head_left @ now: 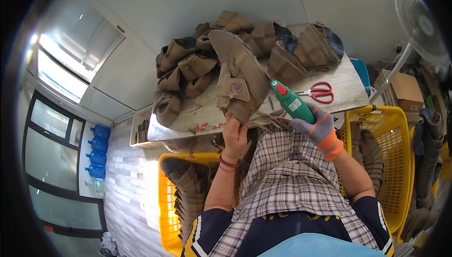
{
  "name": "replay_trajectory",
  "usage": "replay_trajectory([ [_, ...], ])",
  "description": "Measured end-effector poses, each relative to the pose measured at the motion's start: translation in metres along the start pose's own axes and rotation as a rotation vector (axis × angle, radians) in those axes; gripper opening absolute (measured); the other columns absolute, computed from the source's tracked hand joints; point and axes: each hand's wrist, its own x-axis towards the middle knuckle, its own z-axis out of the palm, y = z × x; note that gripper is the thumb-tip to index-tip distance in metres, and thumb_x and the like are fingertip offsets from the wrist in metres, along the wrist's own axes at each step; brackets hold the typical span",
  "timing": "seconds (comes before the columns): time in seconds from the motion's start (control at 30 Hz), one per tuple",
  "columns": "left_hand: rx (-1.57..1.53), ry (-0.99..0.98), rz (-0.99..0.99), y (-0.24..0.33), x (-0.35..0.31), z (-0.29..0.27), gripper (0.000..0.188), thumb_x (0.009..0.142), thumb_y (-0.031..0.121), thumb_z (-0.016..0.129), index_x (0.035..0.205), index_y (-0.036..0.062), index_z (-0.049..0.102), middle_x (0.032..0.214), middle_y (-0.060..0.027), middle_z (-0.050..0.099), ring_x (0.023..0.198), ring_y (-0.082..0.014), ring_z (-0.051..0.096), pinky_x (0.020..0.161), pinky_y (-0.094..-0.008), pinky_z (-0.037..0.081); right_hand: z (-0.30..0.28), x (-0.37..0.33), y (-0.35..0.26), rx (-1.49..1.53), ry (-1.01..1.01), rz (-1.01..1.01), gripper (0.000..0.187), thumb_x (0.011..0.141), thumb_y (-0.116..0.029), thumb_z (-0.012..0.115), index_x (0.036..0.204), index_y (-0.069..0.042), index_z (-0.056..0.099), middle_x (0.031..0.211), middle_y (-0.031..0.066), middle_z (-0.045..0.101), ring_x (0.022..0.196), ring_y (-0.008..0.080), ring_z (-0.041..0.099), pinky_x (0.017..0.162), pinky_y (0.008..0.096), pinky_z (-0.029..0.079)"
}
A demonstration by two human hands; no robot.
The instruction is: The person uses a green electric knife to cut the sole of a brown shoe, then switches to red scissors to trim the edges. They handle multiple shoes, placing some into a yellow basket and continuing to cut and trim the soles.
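Note:
My left hand is bare and closed on the lower end of a tan shoe upper, which stands up over the table's front edge. The upper has a strap with a small round patch. In a grey and orange glove, my right hand wraps round a green handheld power tool with a red button. The tool's narrow tip is at the right edge of the upper; whether it touches is too small to tell. Red-handled scissors lie on the table beside the tool.
Several more uppers are heaped along the back of the worn table. Yellow baskets with stacked brown pieces stand at both sides of my lap. A white fan is at the far right, near a cardboard box.

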Motion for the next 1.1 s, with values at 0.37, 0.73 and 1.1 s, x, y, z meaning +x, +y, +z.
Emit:
replay_trajectory([
  [0.37,0.361,-0.213,0.337,-0.004,-0.012,-0.002,0.029,0.073,-0.009,0.053,0.100,-0.0027,0.060,0.103,-0.0163,0.061,0.097,-0.0389,0.052,0.087,-0.0496,0.040,-0.010,0.008,-0.012,0.221,-0.002,0.127,0.044,0.078,-0.025,0.076,0.107,0.004,0.059,0.078,0.0035,0.062,0.062,0.0063,0.056,0.055,0.0210,0.046],
  [0.73,0.296,-0.178,0.432,0.007,0.004,-0.010,0.032,0.075,-0.010,0.049,0.105,-0.0035,0.061,0.114,-0.0204,0.057,0.114,-0.0410,0.048,0.102,-0.0527,0.032,-0.029,0.034,-0.009,0.250,0.085,0.099,0.037,0.081,-0.032,0.071,0.094,0.001,0.061,0.063,0.0017,0.057,0.049,0.0085,0.053,0.046,0.0223,0.042],
  [1.1,0.811,0.246,0.466,-0.083,0.232,-0.044,0.026,0.082,0.005,0.062,0.106,-0.0030,0.056,0.112,-0.0206,0.055,0.100,-0.0357,0.054,0.089,-0.0402,0.045,-0.077,-0.001,0.023,0.146,0.272,0.131,0.033,0.083,-0.028,0.069,0.097,0.000,0.060,0.063,0.0015,0.055,0.049,0.0098,0.051,0.047,0.0231,0.040],
])
